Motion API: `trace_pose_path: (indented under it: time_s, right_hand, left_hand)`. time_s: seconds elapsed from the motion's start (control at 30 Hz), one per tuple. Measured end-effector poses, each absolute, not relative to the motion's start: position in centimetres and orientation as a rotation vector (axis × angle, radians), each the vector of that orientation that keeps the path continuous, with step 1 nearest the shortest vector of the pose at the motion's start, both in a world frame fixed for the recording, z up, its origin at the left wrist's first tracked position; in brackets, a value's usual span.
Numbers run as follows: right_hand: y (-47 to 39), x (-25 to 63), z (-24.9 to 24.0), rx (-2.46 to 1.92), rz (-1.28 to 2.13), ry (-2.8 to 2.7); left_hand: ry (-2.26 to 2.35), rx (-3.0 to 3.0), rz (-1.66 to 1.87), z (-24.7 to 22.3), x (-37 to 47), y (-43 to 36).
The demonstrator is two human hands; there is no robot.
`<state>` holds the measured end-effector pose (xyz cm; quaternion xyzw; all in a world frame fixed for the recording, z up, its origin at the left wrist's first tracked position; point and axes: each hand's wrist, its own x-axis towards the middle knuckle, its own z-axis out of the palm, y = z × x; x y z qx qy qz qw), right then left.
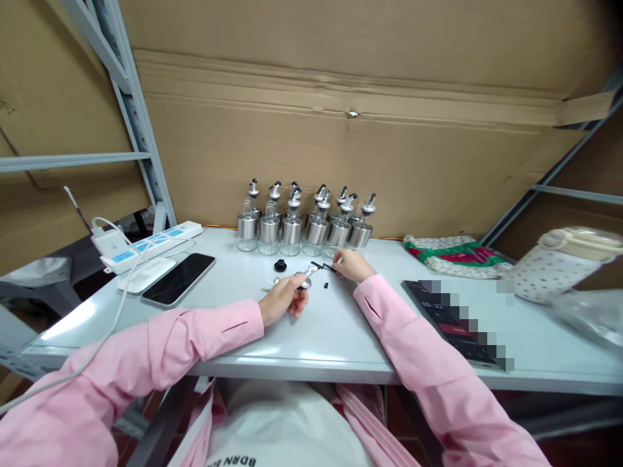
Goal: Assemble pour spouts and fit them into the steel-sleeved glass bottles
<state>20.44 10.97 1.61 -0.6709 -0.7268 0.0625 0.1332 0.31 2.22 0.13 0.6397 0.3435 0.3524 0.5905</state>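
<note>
My left hand [287, 299] is closed around a silver pourer spout [307, 277] with a black tip, held just above the table. In the fingertips of my right hand [354, 266] is a thin black piece [329, 267], its end close to the spout's tip; I cannot tell whether they touch. A black ribbed stopper [280, 265] lies beyond my left hand, and a tiny black part [326, 285] rests between the hands. Behind them stand several glass bottles [318, 232] with steel bands, most topped with silver-and-black pourers. Two bottles at the front left [269, 231] show bare glass necks.
A phone [180, 279], a white case [146, 275] and a power strip [153, 246] with a cable lie to the left. On the right are a partly pixelated dark device [442, 318], a patterned cloth [457, 255] and a dotted tumbler [549, 269]. Cardboard [341, 149] backs the table.
</note>
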Motion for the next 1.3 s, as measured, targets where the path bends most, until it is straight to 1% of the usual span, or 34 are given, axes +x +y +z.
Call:
trace_pose_path:
  time_s: [0.5,0.73,1.1,1.3]
  right_hand:
    - [10.7,20.1,1.8,-1.91,0.252,-2.184]
    - [10.7,20.0,1.8,-1.88,0.185,-2.214]
    - [10.7,19.4,1.4,-1.743,0.142,-2.311]
    - [10.0,18.8,1.9,-1.558,0.199,-2.391]
  left_hand:
    - [0.799,1.484,0.839,0.1,0.3,2.1]
    - [0.808,1.49,0.837,0.4,0.3,2.0]
    - [0.812,1.499,0.84,0.3,0.4,2.0]
    - [0.803,1.484,0.844,0.2,0.3,2.1]
